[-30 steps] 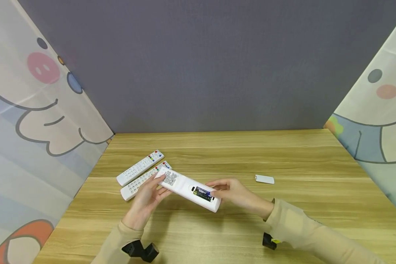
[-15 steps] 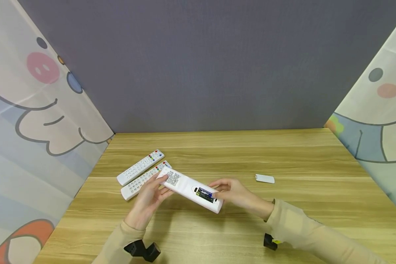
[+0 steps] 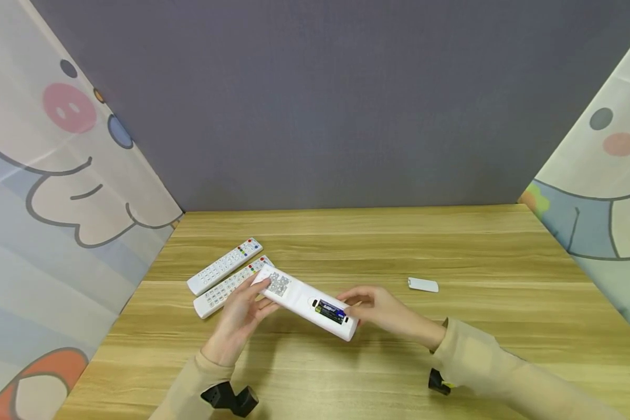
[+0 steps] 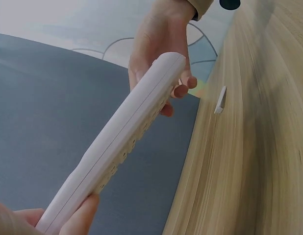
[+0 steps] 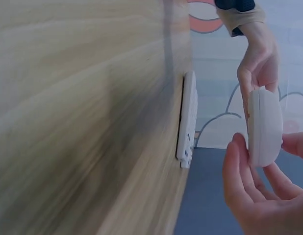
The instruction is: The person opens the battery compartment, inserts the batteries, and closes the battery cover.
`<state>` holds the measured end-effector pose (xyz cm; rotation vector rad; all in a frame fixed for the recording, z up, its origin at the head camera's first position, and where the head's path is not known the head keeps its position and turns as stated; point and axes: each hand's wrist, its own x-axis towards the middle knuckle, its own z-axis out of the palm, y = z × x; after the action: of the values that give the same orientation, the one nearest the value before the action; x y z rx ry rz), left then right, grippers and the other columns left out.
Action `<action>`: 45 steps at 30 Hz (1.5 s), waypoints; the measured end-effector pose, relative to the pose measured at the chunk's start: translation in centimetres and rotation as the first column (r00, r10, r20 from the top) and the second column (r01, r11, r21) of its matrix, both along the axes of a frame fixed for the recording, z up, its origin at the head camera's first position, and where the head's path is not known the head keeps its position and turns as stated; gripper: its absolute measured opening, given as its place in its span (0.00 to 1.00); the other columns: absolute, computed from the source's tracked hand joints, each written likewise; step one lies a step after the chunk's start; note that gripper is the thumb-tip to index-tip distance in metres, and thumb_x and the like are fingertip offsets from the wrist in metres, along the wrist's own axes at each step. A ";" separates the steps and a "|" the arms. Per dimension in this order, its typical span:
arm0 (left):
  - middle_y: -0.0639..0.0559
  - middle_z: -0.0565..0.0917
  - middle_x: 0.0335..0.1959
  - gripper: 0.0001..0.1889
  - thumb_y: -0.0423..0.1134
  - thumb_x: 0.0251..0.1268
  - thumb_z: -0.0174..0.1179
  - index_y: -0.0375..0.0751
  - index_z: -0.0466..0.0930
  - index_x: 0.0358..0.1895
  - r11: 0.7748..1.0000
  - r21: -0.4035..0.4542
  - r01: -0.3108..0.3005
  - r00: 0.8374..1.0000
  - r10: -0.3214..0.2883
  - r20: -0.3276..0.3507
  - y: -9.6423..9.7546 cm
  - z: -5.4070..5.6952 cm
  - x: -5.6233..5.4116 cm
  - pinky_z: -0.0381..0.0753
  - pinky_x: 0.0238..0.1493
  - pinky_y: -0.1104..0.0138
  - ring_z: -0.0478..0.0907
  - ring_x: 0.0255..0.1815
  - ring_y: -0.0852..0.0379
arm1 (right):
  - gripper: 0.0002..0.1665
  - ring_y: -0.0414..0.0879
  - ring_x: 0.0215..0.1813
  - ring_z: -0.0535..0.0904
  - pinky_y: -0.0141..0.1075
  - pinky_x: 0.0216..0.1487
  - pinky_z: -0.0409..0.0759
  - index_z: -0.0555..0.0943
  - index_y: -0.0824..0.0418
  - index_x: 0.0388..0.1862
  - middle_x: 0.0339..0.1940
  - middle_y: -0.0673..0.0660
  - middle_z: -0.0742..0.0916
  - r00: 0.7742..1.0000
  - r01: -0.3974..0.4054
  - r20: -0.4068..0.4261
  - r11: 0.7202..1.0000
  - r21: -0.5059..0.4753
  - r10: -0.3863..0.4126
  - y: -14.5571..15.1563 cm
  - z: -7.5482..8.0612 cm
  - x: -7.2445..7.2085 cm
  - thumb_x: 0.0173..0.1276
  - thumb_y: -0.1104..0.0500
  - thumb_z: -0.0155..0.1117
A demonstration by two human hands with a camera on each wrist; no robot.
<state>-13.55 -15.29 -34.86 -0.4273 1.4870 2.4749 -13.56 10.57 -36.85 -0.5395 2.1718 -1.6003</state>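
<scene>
A white remote control is held back side up above the table, its battery compartment uncovered. Two dark batteries lie side by side in that compartment. My left hand grips the far-left end, thumb on the back by a printed code label. At the other end, my right hand has its thumb at the batteries' right ends and its fingers beneath the remote. The keys face downward in the left wrist view, where the remote's side shows. In the right wrist view the end sits between thumb and fingers.
Two more white remotes, a rear one and a front one, lie keys up on the wooden table at the left. A small white battery cover lies to the right. A grey panel stands behind the table.
The remote and both hands have drifted slightly to the right. The right thumb stays at the batteries' ends. Cover and other remotes lie as before.
</scene>
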 end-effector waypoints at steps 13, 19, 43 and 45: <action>0.48 0.77 0.37 0.28 0.28 0.63 0.46 0.31 0.49 0.65 1.000 -0.019 0.001 1.000 -0.001 -0.011 0.3 -0.2 -0.1 0.78 0.44 0.62 0.79 0.33 0.52 | 0.16 0.45 0.36 0.77 0.31 0.37 0.78 0.76 0.70 0.45 0.39 0.61 0.82 0.963 0.022 -0.270 0.987 0.158 0.021 2.9 -0.2 0.6 0.60 0.62 0.57; 0.47 0.76 0.38 0.28 0.28 0.63 0.46 0.31 0.49 0.65 1.000 -0.017 0.009 1.000 -0.009 -0.018 0.3 -0.2 -0.1 0.78 0.45 0.60 0.79 0.35 0.51 | 0.14 0.43 0.36 0.77 0.30 0.36 0.78 0.76 0.70 0.44 0.39 0.61 0.82 0.956 0.058 -0.292 0.977 0.203 0.003 4.8 -0.4 0.2 0.60 0.64 0.57; 0.50 0.77 0.37 0.27 0.29 0.62 0.47 0.33 0.52 0.64 0.999 -0.031 0.021 1.000 -0.021 -0.009 -0.1 -0.2 -0.2 0.79 0.43 0.63 0.79 0.34 0.52 | 0.14 0.48 0.32 0.78 0.33 0.31 0.79 0.78 0.72 0.40 0.33 0.61 0.83 0.877 0.274 -0.476 0.878 0.392 -0.061 10.4 -2.0 -2.1 0.52 0.72 0.58; 0.50 0.77 0.37 0.26 0.29 0.62 0.47 0.33 0.53 0.64 0.999 -0.031 0.021 1.000 -0.021 -0.009 -0.2 -0.2 -0.2 0.79 0.43 0.63 0.79 0.34 0.52 | 0.14 0.50 0.33 0.78 0.36 0.32 0.79 0.78 0.71 0.40 0.33 0.61 0.83 0.870 0.284 -0.491 0.870 0.403 -0.056 10.6 -2.2 -2.3 0.52 0.73 0.58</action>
<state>-13.76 -15.46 -35.04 -0.4049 1.5278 2.4437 -15.89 21.18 -39.06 -0.6320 2.9239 -1.0174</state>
